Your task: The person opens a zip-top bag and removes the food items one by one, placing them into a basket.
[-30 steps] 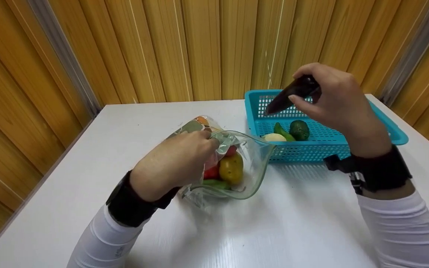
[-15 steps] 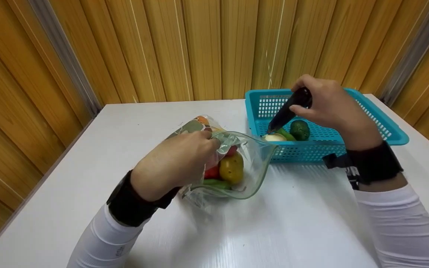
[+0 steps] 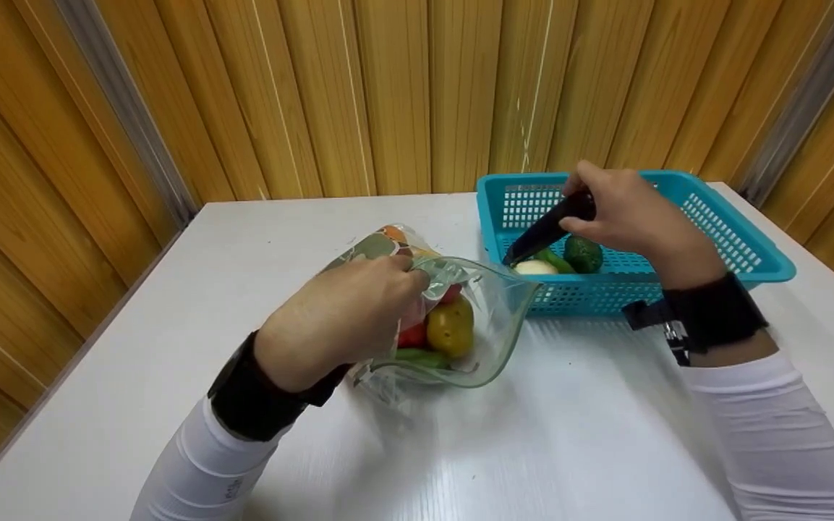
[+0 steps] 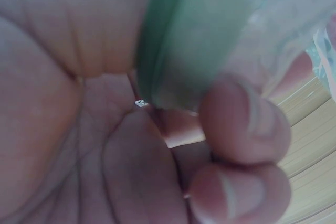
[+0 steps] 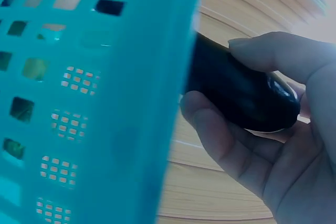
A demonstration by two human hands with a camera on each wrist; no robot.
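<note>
My right hand (image 3: 630,210) grips the thick end of a dark purple eggplant (image 3: 548,230) over the left part of the turquoise basket (image 3: 633,278). The eggplant slants down, its thin end beside a pale round vegetable (image 3: 534,268). In the right wrist view, thumb and fingers close round the glossy eggplant (image 5: 244,90), partly hidden behind the basket wall. My left hand (image 3: 348,307) pinches the rim of a clear zip bag (image 3: 492,362), keeping its mouth wide. Inside lie a yellow mango-like fruit (image 3: 450,328), something red (image 3: 412,335) and a long green vegetable (image 3: 422,357).
A green pepper-like vegetable (image 3: 555,261) and a dark green avocado-like fruit (image 3: 583,253) lie in the basket. The bag's mouth reaches close to the basket's front left corner. A wood-panelled wall (image 3: 388,94) rises behind the white table (image 3: 228,268).
My right hand has lowered the eggplant from above the basket down into its left part, moving slightly left. The left hand and the bag have stayed nearly still.
</note>
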